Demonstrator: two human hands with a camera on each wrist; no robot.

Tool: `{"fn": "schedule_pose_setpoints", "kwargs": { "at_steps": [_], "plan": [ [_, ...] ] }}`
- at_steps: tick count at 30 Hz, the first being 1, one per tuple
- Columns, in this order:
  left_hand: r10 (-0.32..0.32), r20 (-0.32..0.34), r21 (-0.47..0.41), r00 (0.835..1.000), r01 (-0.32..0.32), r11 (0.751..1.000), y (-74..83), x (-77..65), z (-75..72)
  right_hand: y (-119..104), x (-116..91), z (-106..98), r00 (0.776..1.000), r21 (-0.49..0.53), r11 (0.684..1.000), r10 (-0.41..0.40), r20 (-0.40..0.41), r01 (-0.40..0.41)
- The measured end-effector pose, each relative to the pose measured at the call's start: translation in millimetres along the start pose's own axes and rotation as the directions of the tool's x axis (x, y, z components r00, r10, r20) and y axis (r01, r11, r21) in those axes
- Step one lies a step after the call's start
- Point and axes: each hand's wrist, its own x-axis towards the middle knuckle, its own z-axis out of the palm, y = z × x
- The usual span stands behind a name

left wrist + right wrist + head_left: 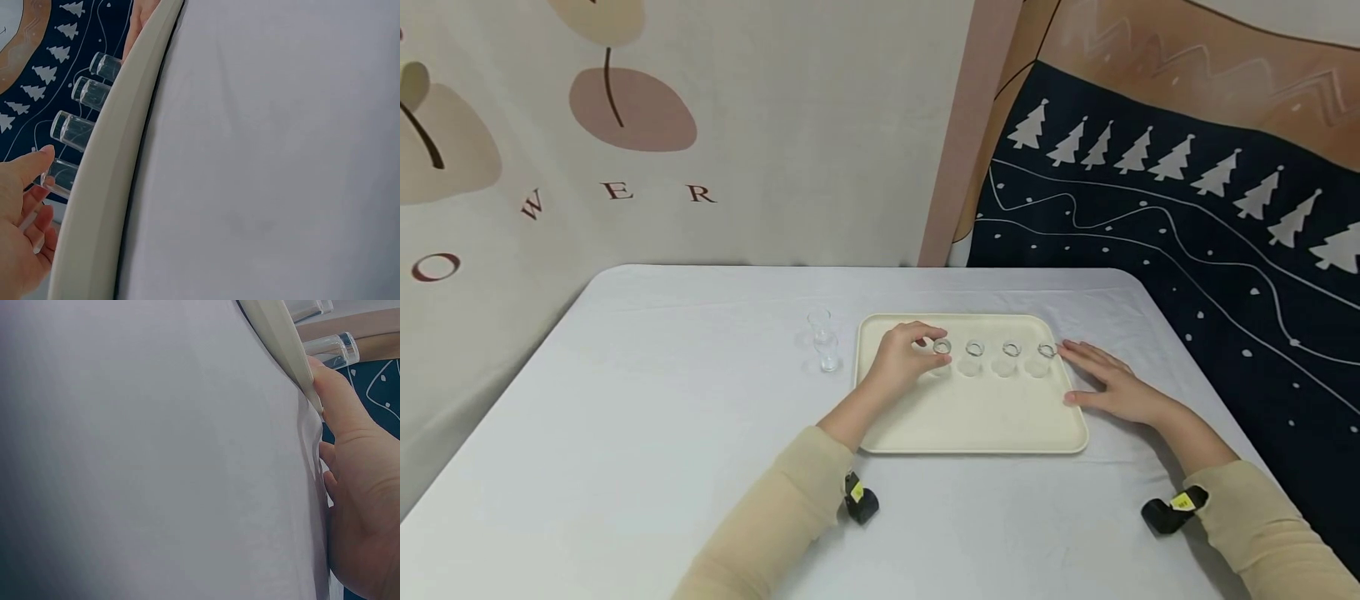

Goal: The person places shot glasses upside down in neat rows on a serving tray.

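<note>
Several small clear glasses stand upright in a row on a cream tray (977,421). My left hand (898,358) reaches over the tray's left part and pinches the leftmost glass (942,347) between thumb and fingers. In the left wrist view the thumb lies near the upper end of this glass (61,176), fingers on its other side. With fingers extended, my right hand (1112,387) rests at the tray's right edge. Its fingertips are close beside the rightmost glass (1041,360), and its thumb touches the tray rim, as the right wrist view also shows.
More small clear glasses (827,354) stand close together on the white tablecloth (662,417), left of the tray. Behind the table hang a pale printed cloth (812,125) and a dark blue cloth with white trees (1150,217).
</note>
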Motion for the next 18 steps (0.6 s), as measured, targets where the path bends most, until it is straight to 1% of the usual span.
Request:
{"fn": "schedule_pose_setpoints", "kwargs": {
  "at_steps": [2, 5, 8, 13, 18],
  "plan": [
    [0.005, 0.001, 0.002, 1.000, -0.005, 1.000, -0.2, -0.3, -1.4, 0, 0, 0, 1.000, -0.003, 1.000, 0.005, -0.001, -0.005],
    [0.035, -0.006, -0.002, 0.999, -0.035, 0.999, 1.8, -1.4, -6.4, 0, 0, 1, 1.000, -0.002, 1.000, 0.010, 0.000, -0.010],
    [0.072, -0.027, -0.022, 0.997, -0.072, 0.997, 6.4, -4.1, -14.6, 0, 0, 1, 1.000, -0.001, 1.000, 0.011, 0.003, -0.011],
    [0.116, -0.079, -0.048, 0.990, -0.120, 0.992, 14.1, -12.5, -31.6, 0, 0, 0, 1.000, -0.003, 1.000, 0.007, 0.004, -0.007],
    [0.142, -0.125, -0.029, 0.982, -0.146, 0.989, 16.0, -23.4, -51.6, 0, 0, 0, 1.000, -0.004, 1.000, 0.000, 0.002, 0.000]
  ]
}}
